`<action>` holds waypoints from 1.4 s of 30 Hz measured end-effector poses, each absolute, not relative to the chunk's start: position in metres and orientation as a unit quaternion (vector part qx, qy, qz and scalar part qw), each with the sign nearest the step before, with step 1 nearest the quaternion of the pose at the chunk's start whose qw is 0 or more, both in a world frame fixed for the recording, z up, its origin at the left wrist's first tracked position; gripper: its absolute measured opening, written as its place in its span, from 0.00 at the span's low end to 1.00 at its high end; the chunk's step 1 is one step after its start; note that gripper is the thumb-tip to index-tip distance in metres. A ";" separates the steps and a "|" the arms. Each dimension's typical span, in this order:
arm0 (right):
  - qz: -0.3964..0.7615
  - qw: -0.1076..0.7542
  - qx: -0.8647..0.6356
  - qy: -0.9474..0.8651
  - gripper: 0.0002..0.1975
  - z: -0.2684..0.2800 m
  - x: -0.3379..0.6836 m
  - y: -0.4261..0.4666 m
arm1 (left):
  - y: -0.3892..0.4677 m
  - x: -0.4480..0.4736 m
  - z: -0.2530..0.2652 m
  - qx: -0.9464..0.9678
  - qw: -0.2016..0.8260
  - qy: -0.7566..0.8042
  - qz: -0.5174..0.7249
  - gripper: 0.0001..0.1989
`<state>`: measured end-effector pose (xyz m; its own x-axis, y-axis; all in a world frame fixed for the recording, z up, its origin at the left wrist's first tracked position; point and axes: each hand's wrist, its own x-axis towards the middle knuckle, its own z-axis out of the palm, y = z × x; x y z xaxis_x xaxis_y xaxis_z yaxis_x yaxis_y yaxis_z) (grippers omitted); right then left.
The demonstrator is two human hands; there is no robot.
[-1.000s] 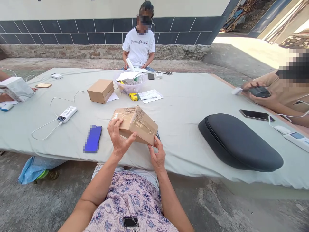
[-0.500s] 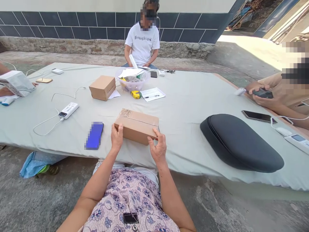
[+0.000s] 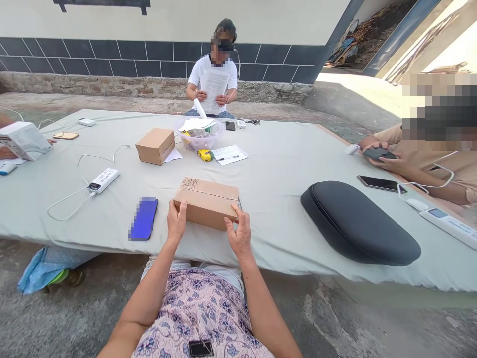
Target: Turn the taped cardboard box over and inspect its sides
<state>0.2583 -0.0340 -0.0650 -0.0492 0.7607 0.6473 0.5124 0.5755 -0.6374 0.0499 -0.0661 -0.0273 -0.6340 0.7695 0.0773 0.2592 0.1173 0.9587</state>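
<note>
A brown cardboard box [image 3: 206,201] with dark scribbled lines on its top left lies at the near edge of the cloth-covered table [image 3: 276,164]. My left hand [image 3: 176,220] grips its left end, thumb on the near side. At the right end my right hand [image 3: 239,228] holds the corner, fingers bent over it and thumb against the front. The far fingers of both hands are partly hidden by the box. A phone with a blue screen [image 3: 144,219] lies left of my left hand.
Right of the box sits a black padded cushion [image 3: 359,221]. Farther back are another cardboard box [image 3: 155,145], a plastic basket [image 3: 197,139], a yellow tape measure [image 3: 205,155] and a paper with a pen [image 3: 231,154]. A white power bank [image 3: 103,180] with cables lies left. Co-workers sit around the table.
The person opposite has raised a printed sheet in front of the chest. My view has tilted up slightly. Both my hands stay on the box, which looks little changed.
</note>
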 end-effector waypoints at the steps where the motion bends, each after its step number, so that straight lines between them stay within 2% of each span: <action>1: 0.123 0.526 -0.445 -0.714 0.21 -0.065 0.259 -0.034 | -0.067 0.050 -0.028 0.363 0.232 0.711 0.556 0.22; 4: 0.145 0.535 -0.431 -0.712 0.21 -0.066 0.262 -0.034 | -0.070 0.053 -0.031 0.371 0.223 0.699 0.569 0.26; 7: 0.164 0.545 -0.422 -0.706 0.21 -0.067 0.265 -0.033 | -0.069 0.058 -0.033 0.415 0.133 0.679 0.591 0.32; 11: 0.166 0.545 -0.427 -0.702 0.21 -0.066 0.267 -0.032 | -0.063 0.064 -0.034 0.503 -0.033 0.657 0.561 0.24; 15: 0.159 0.548 -0.428 -0.701 0.22 -0.066 0.265 -0.031 | -0.060 0.063 -0.038 0.531 -0.105 0.664 0.515 0.21; 18: 0.157 0.555 -0.425 -0.697 0.22 -0.066 0.263 -0.030 | -0.062 0.059 -0.041 0.555 -0.107 0.660 0.494 0.23; 25: 0.164 0.545 -0.439 -0.695 0.23 -0.068 0.263 -0.029 | -0.062 0.060 -0.041 0.544 -0.063 0.688 0.476 0.38; 42: 0.200 0.535 -0.434 -0.696 0.22 -0.081 0.271 -0.031 | -0.064 0.041 -0.057 0.585 -0.044 0.643 0.493 0.36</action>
